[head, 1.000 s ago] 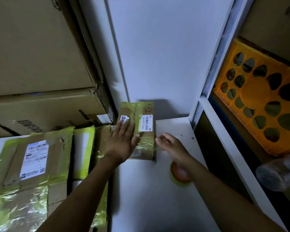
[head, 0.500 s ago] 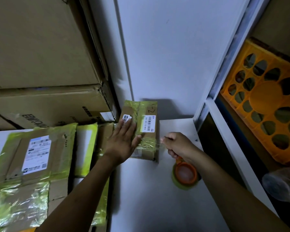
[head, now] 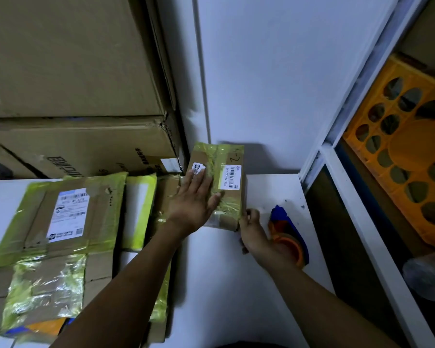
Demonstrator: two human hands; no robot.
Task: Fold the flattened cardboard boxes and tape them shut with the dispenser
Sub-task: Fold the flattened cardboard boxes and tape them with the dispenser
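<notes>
L hand [head: 191, 204] flat, fingers straight, pinned box [head: 230, 156] mid-frame; R hand [head: 258, 241] gripped dispenser [head: 290, 238]. Best keep box pinned, pull taut.

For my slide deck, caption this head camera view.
Left hand presses flat on a small taped box while the right hand holds the tape dispenser beside it.
</notes>
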